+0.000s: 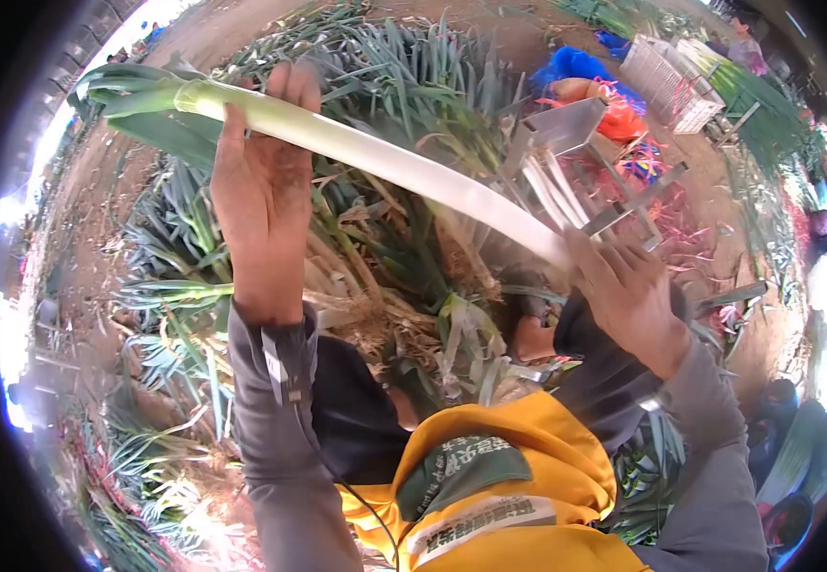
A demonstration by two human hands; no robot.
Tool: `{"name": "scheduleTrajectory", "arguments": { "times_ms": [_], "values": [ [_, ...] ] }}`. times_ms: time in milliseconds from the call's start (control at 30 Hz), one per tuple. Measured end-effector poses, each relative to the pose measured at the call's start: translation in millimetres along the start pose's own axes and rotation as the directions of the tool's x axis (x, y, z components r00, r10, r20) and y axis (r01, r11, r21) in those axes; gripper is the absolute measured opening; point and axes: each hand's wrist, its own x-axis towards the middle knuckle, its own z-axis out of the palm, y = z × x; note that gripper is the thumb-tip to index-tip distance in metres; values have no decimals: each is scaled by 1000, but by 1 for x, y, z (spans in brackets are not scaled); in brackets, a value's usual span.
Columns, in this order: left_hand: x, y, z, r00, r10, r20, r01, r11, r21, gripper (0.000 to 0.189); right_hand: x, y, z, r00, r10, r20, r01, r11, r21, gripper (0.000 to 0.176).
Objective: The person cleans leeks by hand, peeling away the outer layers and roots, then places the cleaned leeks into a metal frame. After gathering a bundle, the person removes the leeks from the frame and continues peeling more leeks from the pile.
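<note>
The left hand (pixel 261 191) is raised at about 10 o'clock in the view, palm turned toward the camera, fingers curled shut over a long leek (pixel 385 157) and thumb hooked on its near side. It grips the stalk just where the white shaft gives way to green leaves. The right hand (pixel 633 296), at about 3 o'clock, closes narrowly around the white root end, which vanishes under its fingers (how tight the grip is cannot be told). The leek spans the two hands in a slanting line, high at 10 o'clock and low toward 3, held clear above everything else.

Below it, a heap of leeks (pixel 404 67) fills the middle and runs up to 12 o'clock. A metal frame (pixel 571 124) of square bars stands just beyond the right hand at 1 o'clock, very near the leek's white end. Farther off at 1 o'clock sit a blue bag (pixel 571 65) and a white crate (pixel 671 81). Bare soil (pixel 709 181) shows at 2 o'clock, the one open patch near the hands.
</note>
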Motion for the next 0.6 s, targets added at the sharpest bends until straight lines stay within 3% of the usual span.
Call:
{"name": "scheduleTrajectory", "arguments": {
  "times_ms": [100, 167, 200, 267, 300, 367, 433, 500, 533, 567, 600],
  "values": [
    [33, 17, -65, 996, 51, 74, -48, 998, -34, 40, 13, -3, 60, 982, -63, -176, 74, 996, 54, 41],
    [48, 33, -110, 982, 141, 129, -118, 979, -168, 36, 16, -6, 98, 974, 173, 149, -203, 955, 218, 31],
    [55, 40, -135, 981, 152, 117, -133, 979, -154, 36, 10, 2, 132, 976, 155, 151, -188, 954, 235, 31],
    [52, 59, -176, 987, 137, 81, -125, 983, -135, 38, -17, 20, 194, 828, 214, 519, -216, 975, -57, 22],
    [44, 67, -178, 988, 139, 67, -131, 985, -111, 38, -22, 13, 196, 829, 194, 525, -209, 977, -31, 22],
    [43, 74, -180, 922, 334, -195, -332, 942, 44, 37, -24, 3, 188, 425, 112, 898, -68, 994, -91, 19],
    [37, 82, -202, 908, 352, -226, -337, 936, 107, 42, 10, -42, 130, 733, 32, 680, -220, 957, 191, 29],
    [43, 87, -204, 927, 314, -205, -332, 941, -60, 45, 31, -65, 133, 941, -126, 314, -42, 878, 477, 41],
    [45, 88, -208, 930, 322, -179, -336, 940, -52, 48, 55, -82, 114, 993, -86, 76, 43, 892, 449, 43],
    [46, 86, -212, 932, 332, -144, -344, 937, -69, 47, 84, -97, 98, 983, -55, -176, 122, 911, 394, 44],
    [46, 83, -210, 931, 328, -159, -343, 936, -78, 47, 104, -105, 106, 983, -49, -177, 115, 915, 387, 44]
  ]
}}
